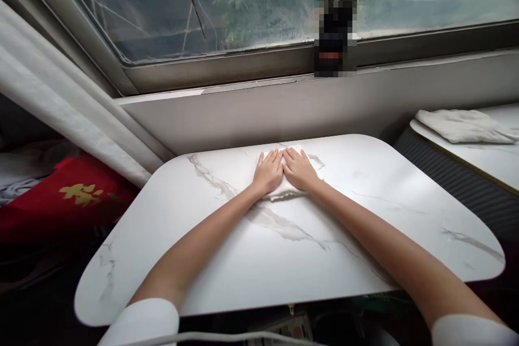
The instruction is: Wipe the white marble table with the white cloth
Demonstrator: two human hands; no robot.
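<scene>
My left hand (268,172) lies flat on a folded white cloth (285,192), its fingers stretched out toward the window. Beside it, my right hand (300,169) presses flat on the same cloth, with the two hands touching along their inner edges. Part of the cloth is hidden under both palms; its near edge shows below the wrists. Beneath it is a white marble-patterned table (243,265) with rounded corners, and the cloth rests near its far edge. Neither hand is wrapped around anything.
A window (227,5) and its sill stand behind the table. At left hang a white curtain (60,75) and a red cloth (60,200) with a yellow character. Another white cloth (462,125) lies on a second marble-patterned surface at right. A pale cable (243,336) crosses the bottom.
</scene>
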